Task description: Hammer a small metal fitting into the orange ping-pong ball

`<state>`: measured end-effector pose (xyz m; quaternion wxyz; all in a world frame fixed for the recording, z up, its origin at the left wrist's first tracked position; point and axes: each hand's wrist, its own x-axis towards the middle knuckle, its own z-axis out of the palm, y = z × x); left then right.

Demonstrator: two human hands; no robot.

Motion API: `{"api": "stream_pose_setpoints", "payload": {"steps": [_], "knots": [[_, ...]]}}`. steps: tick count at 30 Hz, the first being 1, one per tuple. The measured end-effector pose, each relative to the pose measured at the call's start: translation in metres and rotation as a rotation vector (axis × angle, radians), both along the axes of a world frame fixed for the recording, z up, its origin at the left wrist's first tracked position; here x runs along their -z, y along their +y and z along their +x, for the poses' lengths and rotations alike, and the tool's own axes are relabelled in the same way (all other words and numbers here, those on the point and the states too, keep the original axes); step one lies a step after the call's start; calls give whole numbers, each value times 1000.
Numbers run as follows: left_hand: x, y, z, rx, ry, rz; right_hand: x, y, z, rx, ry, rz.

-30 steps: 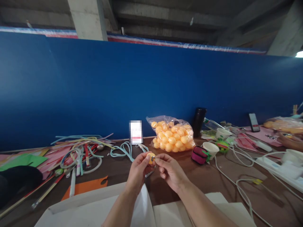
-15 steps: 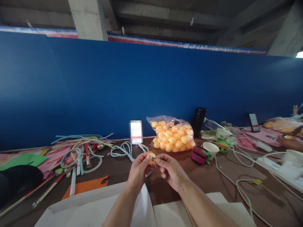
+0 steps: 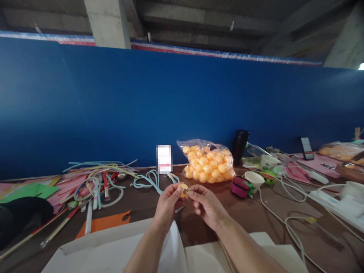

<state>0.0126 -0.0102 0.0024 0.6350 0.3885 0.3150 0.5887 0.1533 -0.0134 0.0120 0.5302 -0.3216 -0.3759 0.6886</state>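
Between the thumb and fingers of my left hand (image 3: 168,201) is a small orange-yellow ping-pong ball (image 3: 182,188). Small dark, shiny pieces show on the face of the ball. My right hand (image 3: 209,204) is closed in a pinch at the ball's right edge; whatever lies in its fingertips is too small to make out. Both hands are just above the brown table (image 3: 196,223). Behind them stands a clear plastic bag (image 3: 209,165) full of similar orange balls. A small pale object (image 3: 179,209) lies partly hidden below the hands.
Coiled light-blue cord (image 3: 148,184), coloured tubes and paper lie to the left. On the right are a purple pouch (image 3: 240,187), a paper cup (image 3: 254,179), a black bottle (image 3: 241,147), white cables and a power strip (image 3: 335,207). A white tray (image 3: 113,246) is in front.
The view has shifted very slightly. Both hands stay at the ball, with only a tiny movement of the fingers.
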Motion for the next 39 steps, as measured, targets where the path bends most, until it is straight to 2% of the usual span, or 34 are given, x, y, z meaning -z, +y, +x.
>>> {"api": "stream_pose_setpoints", "payload": {"steps": [21, 39], "knots": [[2, 1, 0, 3, 18, -5, 2, 2, 0, 6, 1, 19], [4, 1, 0, -16, 52, 23, -2, 0, -1, 50, -151, 85]]}}
